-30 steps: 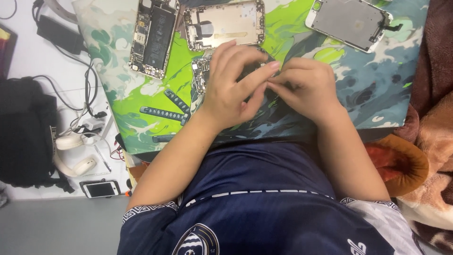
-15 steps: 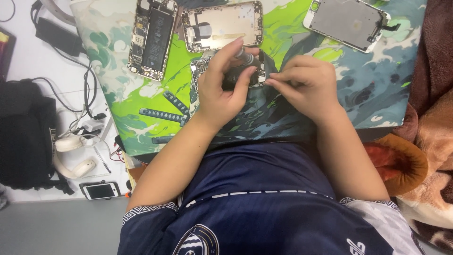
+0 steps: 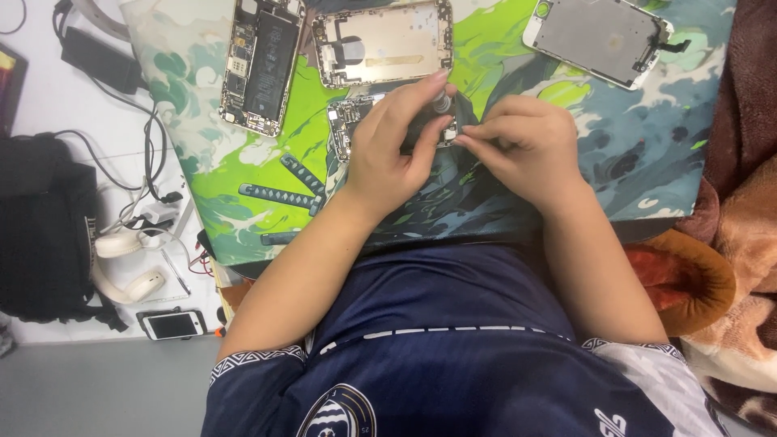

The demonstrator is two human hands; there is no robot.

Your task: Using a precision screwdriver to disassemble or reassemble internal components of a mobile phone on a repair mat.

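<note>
left hand (image 3: 388, 146): fingers curled, pinching grip | right hand (image 3: 526, 146): fingertips pinched | forearms converge

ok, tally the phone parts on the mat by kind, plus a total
Opened phone bodies: 2, one with battery, one gold shell
Screen panel: 1
Circuit board under the left hand and right hand: 1
Total: 4

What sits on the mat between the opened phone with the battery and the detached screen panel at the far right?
In the head view, an empty gold phone housing lies between the opened phone and the screen panel.
</note>
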